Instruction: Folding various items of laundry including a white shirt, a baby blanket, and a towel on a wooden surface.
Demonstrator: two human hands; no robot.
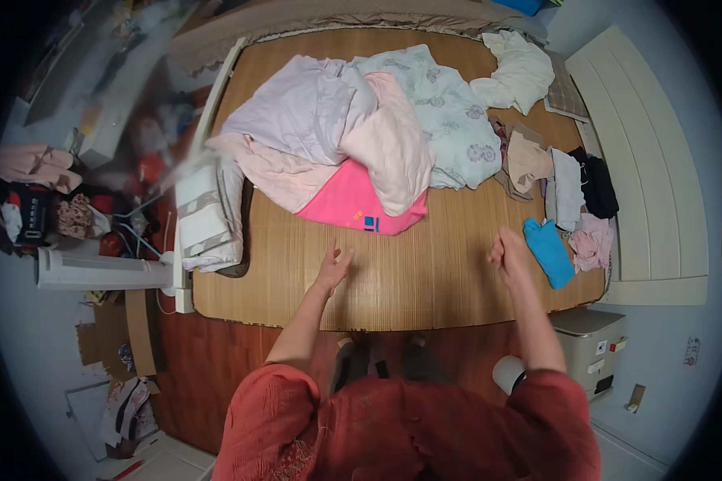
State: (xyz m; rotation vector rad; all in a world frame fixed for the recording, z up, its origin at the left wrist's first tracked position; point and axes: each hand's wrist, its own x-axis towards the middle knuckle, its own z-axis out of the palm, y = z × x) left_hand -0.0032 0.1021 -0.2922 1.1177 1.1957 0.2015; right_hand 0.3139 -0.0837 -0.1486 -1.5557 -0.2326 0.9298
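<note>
My left hand hovers over the bare mat in front of a heap of clothes, its fingers apart and nothing in it. On the right, my right hand is held over the mat with loosely bent fingers, also empty. Nearest to it is a folded blue cloth. The heap holds a bright pink garment, a pale pink quilted garment and a lavender garment. Behind it spreads a pale green cloth with purple flowers.
Small folded clothes lie along the right edge: a grey one, a black one and a pink one. A white cloth is at the far right. Folded bedding sits at the left edge; a metal bin stands below right.
</note>
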